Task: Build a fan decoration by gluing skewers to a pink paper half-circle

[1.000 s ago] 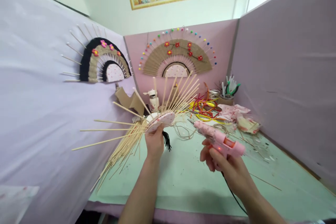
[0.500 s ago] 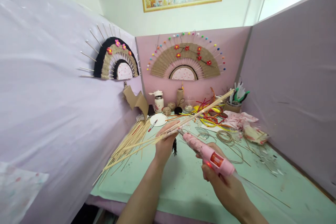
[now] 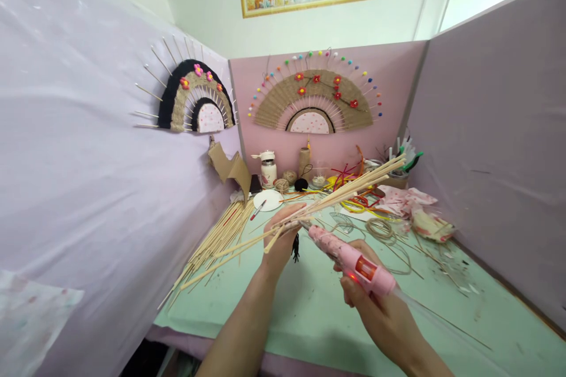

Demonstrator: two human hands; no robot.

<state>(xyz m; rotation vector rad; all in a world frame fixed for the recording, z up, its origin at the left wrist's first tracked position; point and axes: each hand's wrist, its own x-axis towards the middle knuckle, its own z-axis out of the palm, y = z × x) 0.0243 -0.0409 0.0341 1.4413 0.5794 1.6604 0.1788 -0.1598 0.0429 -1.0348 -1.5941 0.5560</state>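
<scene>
Currently my left hand is closed around the base of a fan of pale sticks, held above the tabletop and seen nearly edge-on. Most sticks point up to the right; a few reach out to the left. A black tassel hangs just beside my left hand.

My right hand grips a pink glue gun, its nozzle at the base of the sticks; whether it touches them, I cannot tell. 1 small red light glows on the gun, near my fingers.

To the left, a pile of loose sticks lies on the tabletop, with a white disc and a red pen near its upper end. Behind: 1 white bottle, lid open, beside balls of twine. To the right: a tangle of coloured stems, coiled cord and crumpled pink cloth.

2 finished-looking fans are up on the partitions: 1 black-edged, left; 1 with red flowers, centre.
</scene>
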